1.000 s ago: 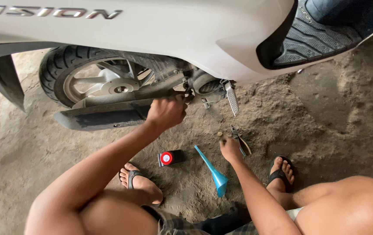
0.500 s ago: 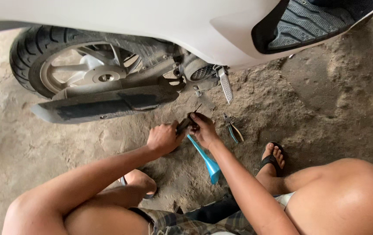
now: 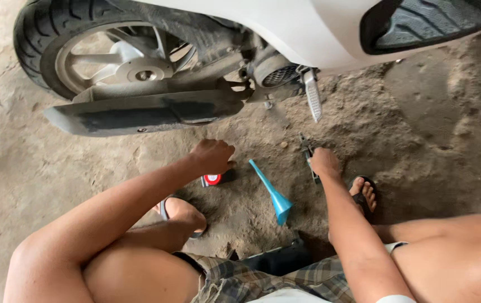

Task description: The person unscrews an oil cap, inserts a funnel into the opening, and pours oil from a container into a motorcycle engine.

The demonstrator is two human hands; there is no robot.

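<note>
My left hand (image 3: 212, 156) hovers low over the dirt with its fingers curled in, just above a small black bottle with a red cap (image 3: 212, 179); I cannot see anything inside the fist. My right hand (image 3: 324, 163) is down on the ground, closed over a pair of dark pliers (image 3: 307, 147) whose jaws stick out above the knuckles. Between the two hands lies a blue funnel (image 3: 273, 195), spout pointing up-left.
A white scooter stands above, with its rear wheel (image 3: 111, 56), black exhaust muffler (image 3: 145, 115) and a silver kick lever (image 3: 312, 101) hanging down. My sandalled feet (image 3: 364, 193) rest on the packed dirt. A dark flat object (image 3: 274, 259) lies by my shorts.
My hands were together in the middle half a second ago. They have since parted: the left went to the red-capped bottle, the right to the pliers. The view has shifted closer and to the right.
</note>
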